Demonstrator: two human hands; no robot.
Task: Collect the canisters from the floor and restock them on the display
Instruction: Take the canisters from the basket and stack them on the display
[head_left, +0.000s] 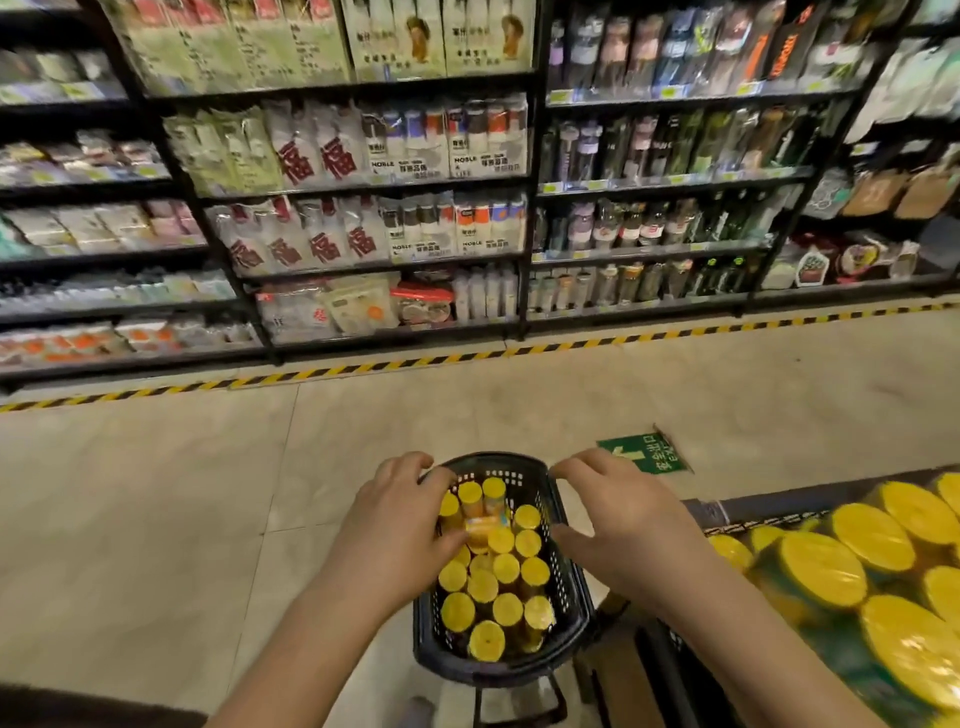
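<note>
A black plastic basket (571, 597) stands on the floor below me, packed with several upright yellow-lidded canisters (506, 569). One orange canister (485, 525) lies on its side on top of them, blurred. My left hand (400, 525) reaches into the basket's left side with curled fingers, and its thumb is against that lying canister. My right hand (618, 525) hovers over the basket's right rim with fingers loosely bent, holding nothing. The display (852, 582) at the lower right holds more yellow-lidded canisters, shrink-wrapped.
Tall black shelves (363, 260) of packaged goods and bottles line the far side of the aisle behind a yellow-black floor stripe (467, 358). A green arrow sticker (644, 454) lies on the beige tiles beyond the basket. Open floor spreads to the left.
</note>
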